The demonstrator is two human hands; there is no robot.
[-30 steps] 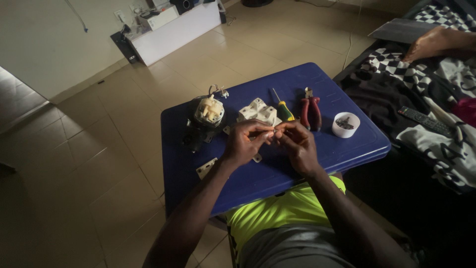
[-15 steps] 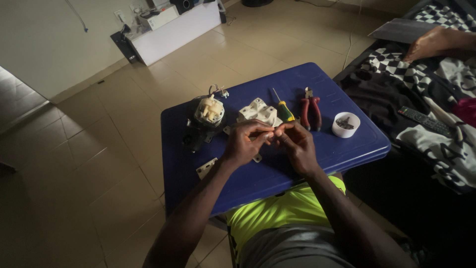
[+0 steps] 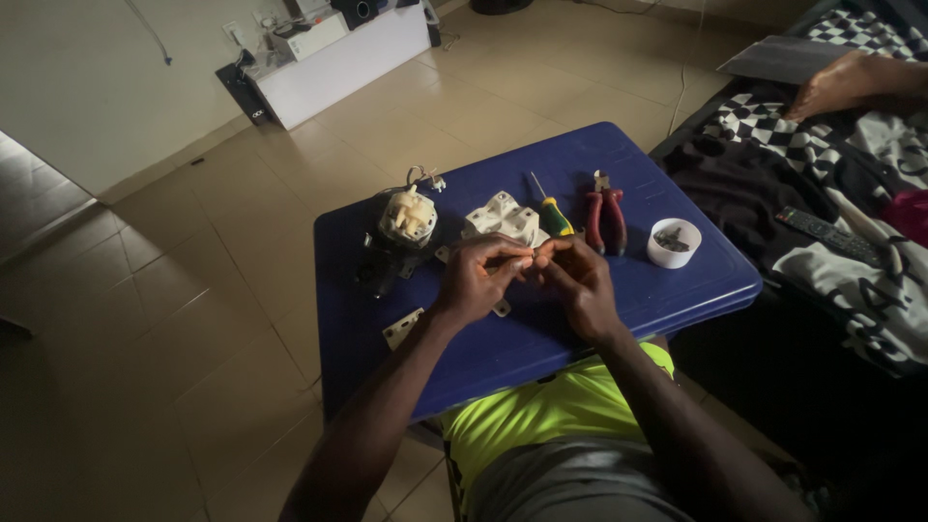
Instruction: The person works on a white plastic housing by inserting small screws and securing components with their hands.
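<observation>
We find the left hand (image 3: 476,280) and right hand (image 3: 577,282) pinched together on a small part (image 3: 530,257) above the blue desk (image 3: 619,300), just before the screwdriver (image 3: 551,210); we judge a slip could drop it.

A very small part (image 3: 531,255) is pinched between the fingertips of the left hand (image 3: 476,280) and the right hand (image 3: 580,285), which meet above the blue tabletop (image 3: 667,300). It is too small and too dimly lit to tell its shape or colour; only a pale glint shows where the fingers touch. It is held just in front of the cream plastic housing (image 3: 503,220) lying on the tabletop.
</observation>
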